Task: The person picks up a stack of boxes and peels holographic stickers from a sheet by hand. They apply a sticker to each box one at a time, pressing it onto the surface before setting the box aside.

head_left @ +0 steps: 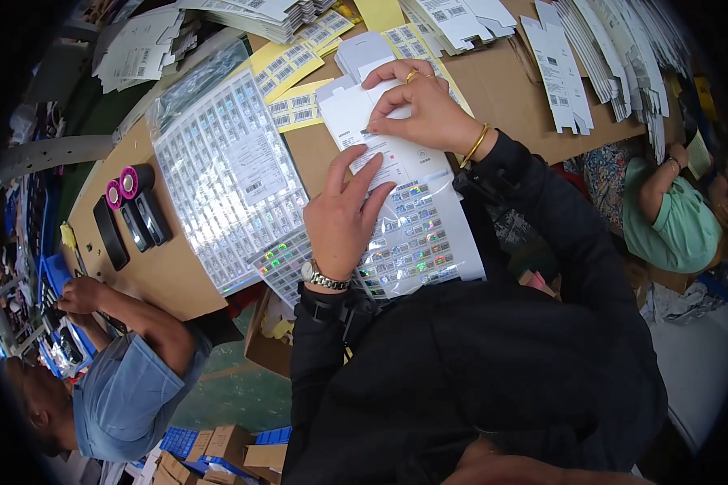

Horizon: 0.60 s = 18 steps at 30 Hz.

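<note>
White flat carton blank, upper centre of frame, on brown surface: pinned under right hand, fingers curled closed; left hand spread open, pressing. Judged light, thin, bendable; best gripped at edges.

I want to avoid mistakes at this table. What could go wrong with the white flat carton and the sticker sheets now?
The right hand presses a spot on the white flat cardboard carton; the label could sit crooked. The left hand leans on the shiny hologram sticker sheet, which overhangs the brown cardboard table edge and could crease or slip.
</note>
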### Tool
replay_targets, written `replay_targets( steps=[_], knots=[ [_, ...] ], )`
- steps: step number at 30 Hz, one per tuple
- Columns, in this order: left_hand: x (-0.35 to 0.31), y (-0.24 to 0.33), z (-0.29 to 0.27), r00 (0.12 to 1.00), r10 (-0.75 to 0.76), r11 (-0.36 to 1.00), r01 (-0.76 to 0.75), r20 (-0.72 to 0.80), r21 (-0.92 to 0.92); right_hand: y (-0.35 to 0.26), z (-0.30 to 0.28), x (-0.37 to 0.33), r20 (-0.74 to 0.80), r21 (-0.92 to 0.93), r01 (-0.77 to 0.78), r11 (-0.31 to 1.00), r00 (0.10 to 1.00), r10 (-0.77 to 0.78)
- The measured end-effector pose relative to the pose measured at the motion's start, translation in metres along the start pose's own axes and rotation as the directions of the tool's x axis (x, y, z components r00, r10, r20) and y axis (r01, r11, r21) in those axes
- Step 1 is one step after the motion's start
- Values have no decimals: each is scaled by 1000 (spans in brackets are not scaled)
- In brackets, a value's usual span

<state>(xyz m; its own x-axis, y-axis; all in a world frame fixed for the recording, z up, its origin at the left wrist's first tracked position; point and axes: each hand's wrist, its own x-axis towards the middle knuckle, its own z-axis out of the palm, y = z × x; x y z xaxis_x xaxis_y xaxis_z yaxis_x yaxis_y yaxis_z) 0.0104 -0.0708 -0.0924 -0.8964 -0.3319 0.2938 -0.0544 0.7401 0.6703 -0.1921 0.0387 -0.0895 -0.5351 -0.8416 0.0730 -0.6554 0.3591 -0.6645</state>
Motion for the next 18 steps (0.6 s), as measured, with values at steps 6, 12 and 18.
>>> replay_targets(
  steps=[6, 12, 18],
  knots=[
    [1, 1, -2, 998, -4, 999, 1, 55, 45, -1, 0, -1, -6, -9, 2, 1000, 1000, -2],
    [4, 2, -6, 996, -3, 998, -4, 93, 71, -2, 0, -2, 7, -35, 26, 999, 1000, -26],
    [4, 3, -5, 997, 13, 997, -18, 79, 69, -2, 2, 5, -50, 35, -4, 999, 999, 5]
  ],
)
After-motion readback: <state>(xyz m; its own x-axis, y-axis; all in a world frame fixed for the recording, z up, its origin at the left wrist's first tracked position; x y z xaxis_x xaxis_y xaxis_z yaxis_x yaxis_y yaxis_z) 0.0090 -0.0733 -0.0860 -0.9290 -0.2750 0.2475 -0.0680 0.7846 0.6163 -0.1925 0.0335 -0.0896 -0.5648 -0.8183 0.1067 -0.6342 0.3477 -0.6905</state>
